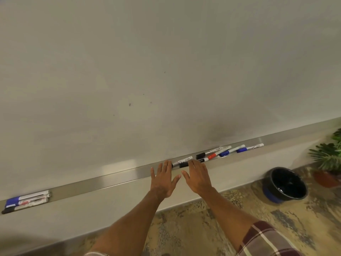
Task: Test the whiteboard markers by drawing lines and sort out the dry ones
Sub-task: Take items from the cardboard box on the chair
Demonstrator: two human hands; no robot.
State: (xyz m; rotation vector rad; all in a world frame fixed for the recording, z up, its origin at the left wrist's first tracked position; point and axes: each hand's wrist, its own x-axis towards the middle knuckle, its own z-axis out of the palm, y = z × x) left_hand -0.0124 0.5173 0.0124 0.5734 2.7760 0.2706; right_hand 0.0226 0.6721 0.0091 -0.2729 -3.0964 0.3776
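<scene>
Both hands flat, fingers spread wide, holding nothing: left hand (162,179) and right hand (198,177) over the front lip of the marker tray (110,180), fingertips at a black-capped marker (181,161) lying in it. Loose heap of markers (214,155), black, red and blue, further right along the tray; three markers (27,200) lined up at its far left end. Whiteboard (147,71) above the tray shows small dark specks.
</scene>
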